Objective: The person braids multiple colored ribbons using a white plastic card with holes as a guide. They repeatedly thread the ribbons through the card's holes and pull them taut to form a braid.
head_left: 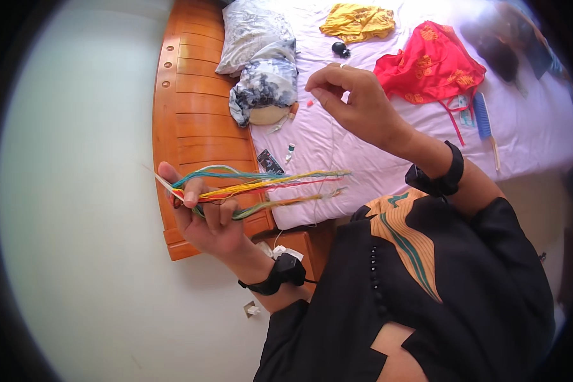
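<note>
A bundle of coloured embroidery threads (254,186) in yellow, red, blue and green is held in my left hand (210,219). Its fingers are curled, and the strands run between them with loose ends trailing to the right. From the thumb side, a thin pale strip (165,183) sticks out to the upper left. My right hand (356,95) is raised above the bed, apart from the bundle. Thumb and forefinger are pinched together there, with a ring on one finger; whatever they hold, if anything, is too small to see.
A bed with a pale pink sheet (356,146) and wooden headboard (200,114) lies ahead. On it are pillows (261,83), a yellow cloth (356,22), a red cloth (430,60), a blue brush (482,118) and a phone (270,162). A blurred dark shape (496,54) is at far right.
</note>
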Demonstrator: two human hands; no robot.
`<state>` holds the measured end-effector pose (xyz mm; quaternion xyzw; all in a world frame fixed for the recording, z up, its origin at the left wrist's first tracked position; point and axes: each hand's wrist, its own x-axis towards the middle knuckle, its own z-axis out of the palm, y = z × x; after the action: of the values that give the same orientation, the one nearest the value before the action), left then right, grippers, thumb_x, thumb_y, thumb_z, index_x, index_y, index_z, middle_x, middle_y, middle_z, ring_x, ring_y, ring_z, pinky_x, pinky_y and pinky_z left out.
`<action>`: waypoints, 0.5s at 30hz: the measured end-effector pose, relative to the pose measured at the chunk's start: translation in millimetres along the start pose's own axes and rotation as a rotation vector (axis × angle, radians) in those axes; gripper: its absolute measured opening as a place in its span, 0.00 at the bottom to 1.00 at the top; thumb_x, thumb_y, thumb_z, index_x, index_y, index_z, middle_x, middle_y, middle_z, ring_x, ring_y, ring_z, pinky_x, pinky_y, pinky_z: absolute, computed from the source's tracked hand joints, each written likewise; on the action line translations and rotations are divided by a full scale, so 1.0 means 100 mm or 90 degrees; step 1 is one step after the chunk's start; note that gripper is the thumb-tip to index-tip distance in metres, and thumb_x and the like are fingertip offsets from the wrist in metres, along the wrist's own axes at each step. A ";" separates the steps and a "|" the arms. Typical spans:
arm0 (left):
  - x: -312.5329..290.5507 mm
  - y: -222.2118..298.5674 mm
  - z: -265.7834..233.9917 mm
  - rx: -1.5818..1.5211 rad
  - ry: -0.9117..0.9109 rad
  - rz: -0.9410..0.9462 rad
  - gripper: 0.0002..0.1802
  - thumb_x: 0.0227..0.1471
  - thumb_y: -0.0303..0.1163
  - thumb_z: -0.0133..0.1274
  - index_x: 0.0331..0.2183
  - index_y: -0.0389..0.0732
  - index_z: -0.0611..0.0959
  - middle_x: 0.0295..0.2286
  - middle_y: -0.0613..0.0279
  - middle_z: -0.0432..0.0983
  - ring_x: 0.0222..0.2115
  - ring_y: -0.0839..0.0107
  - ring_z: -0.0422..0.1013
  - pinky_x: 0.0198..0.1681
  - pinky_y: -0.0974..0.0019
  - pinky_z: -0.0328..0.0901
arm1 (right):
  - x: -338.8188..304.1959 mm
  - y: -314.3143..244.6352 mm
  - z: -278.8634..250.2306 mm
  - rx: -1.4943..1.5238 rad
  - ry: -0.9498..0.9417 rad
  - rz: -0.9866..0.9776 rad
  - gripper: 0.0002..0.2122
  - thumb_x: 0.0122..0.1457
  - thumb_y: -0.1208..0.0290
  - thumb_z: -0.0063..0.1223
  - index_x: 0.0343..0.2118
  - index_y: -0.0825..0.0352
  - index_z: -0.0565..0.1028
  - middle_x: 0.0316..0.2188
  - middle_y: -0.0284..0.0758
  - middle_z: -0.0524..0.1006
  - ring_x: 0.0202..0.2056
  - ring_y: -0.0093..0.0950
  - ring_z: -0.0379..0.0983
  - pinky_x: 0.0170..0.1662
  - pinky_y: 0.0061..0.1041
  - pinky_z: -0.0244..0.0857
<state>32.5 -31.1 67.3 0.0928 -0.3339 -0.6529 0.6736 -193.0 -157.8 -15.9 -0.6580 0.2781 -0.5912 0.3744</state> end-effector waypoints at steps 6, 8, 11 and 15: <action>0.05 0.02 0.07 0.020 -0.020 -0.017 0.23 0.62 0.37 0.32 0.58 0.47 0.62 0.31 0.62 0.73 0.07 0.84 0.42 0.13 0.78 0.42 | -0.04 -0.01 -0.01 0.048 -0.035 0.034 0.04 0.50 0.80 0.52 0.28 0.74 0.74 0.19 0.38 0.74 0.22 0.21 0.70 0.27 0.21 0.63; 0.05 0.02 0.06 0.010 -0.025 -0.020 0.23 0.62 0.37 0.32 0.58 0.48 0.61 0.32 0.61 0.73 0.07 0.84 0.43 0.14 0.77 0.43 | -0.05 -0.01 -0.01 0.067 -0.042 0.050 0.04 0.50 0.79 0.52 0.27 0.74 0.74 0.18 0.37 0.74 0.21 0.19 0.69 0.26 0.20 0.63; 0.05 0.03 0.02 -0.017 -0.037 -0.026 0.24 0.62 0.38 0.30 0.59 0.50 0.59 0.33 0.58 0.73 0.07 0.84 0.46 0.15 0.75 0.45 | -0.06 -0.09 -0.02 0.096 -0.066 0.060 0.04 0.52 0.78 0.53 0.28 0.74 0.75 0.19 0.34 0.73 0.22 0.16 0.67 0.26 0.18 0.62; 0.05 -0.02 0.01 -0.032 -0.050 -0.041 0.24 0.62 0.37 0.29 0.59 0.50 0.59 0.33 0.56 0.73 0.06 0.83 0.47 0.15 0.74 0.46 | -0.09 -0.23 -0.04 0.141 -0.138 0.045 0.04 0.54 0.78 0.53 0.30 0.73 0.75 0.25 0.33 0.74 0.26 0.17 0.68 0.28 0.17 0.62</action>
<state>29.3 -35.9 68.8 0.0606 -0.3400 -0.6854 0.6410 -199.8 -138.4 -1.6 -0.6623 0.1920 -0.5305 0.4930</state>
